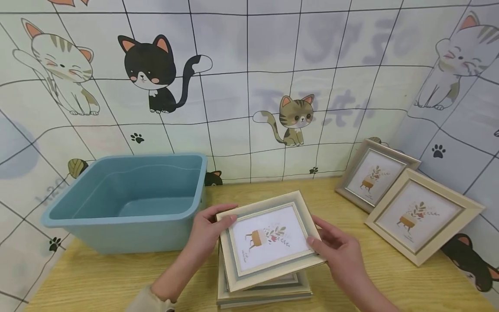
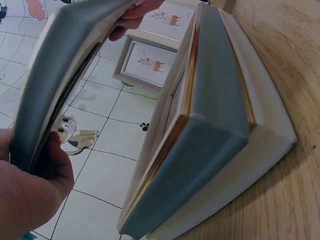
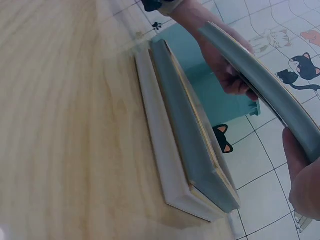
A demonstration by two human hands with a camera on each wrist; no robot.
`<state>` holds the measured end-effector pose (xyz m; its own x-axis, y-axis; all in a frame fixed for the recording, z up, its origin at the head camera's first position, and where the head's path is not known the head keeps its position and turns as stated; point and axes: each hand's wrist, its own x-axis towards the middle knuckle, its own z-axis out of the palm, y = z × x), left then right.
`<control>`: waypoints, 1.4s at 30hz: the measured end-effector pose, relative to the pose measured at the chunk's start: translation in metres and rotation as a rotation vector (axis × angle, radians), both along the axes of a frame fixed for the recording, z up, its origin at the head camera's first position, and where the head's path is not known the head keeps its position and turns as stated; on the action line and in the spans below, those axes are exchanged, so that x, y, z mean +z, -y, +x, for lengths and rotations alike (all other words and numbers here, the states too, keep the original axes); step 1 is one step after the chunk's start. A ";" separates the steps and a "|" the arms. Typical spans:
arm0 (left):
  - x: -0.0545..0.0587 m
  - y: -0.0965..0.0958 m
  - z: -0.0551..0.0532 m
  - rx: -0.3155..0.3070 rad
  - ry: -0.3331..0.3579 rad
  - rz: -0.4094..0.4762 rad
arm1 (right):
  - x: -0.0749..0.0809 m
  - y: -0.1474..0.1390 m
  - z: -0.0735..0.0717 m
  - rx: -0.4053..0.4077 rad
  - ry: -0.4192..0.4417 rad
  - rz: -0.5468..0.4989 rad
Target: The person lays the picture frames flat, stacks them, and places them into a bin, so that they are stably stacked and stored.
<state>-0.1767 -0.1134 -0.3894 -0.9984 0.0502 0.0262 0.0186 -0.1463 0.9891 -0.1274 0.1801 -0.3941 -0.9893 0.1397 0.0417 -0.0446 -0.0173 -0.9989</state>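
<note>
- Two bare hands hold one cream rectangular picture frame with a blue-grey inner band (image 1: 269,242); it sits between the fingers, tilted and apart from the stack below.
- Left hand (image 1: 208,232): thumb and fingers pinch the upper-left corner, thumb in front.
- Right hand (image 1: 339,249): thumb and fingers pinch the right edge, thumb in front.
- Step in hand, as I judge it: handling the raised frame above the stack. The next move seems to call for both pinches staying firm, so its edge does not catch the stack.
- Two stacked frames below the fingers: one blue-grey-sided frame (image 3: 192,115) on one cream-sided frame (image 3: 155,135).
- Two propped frames beyond the right fingers: one taupe frame (image 1: 348,177), one pale cream frame (image 1: 448,238). Five frames show altogether.
- One blue rectangular plastic tub (image 1: 132,236), left of the left fingers.
- One wood-grain table (image 1: 117,281) beneath.
</note>
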 end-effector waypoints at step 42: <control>-0.044 0.004 -0.009 0.135 -0.060 -0.406 | -0.028 0.006 0.018 0.105 0.111 0.333</control>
<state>-0.1862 -0.1178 -0.4329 -0.9940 -0.0626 0.0895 0.0702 0.2618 0.9626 -0.1097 0.1737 -0.4217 -0.9986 0.0341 -0.0406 0.0492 0.3106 -0.9493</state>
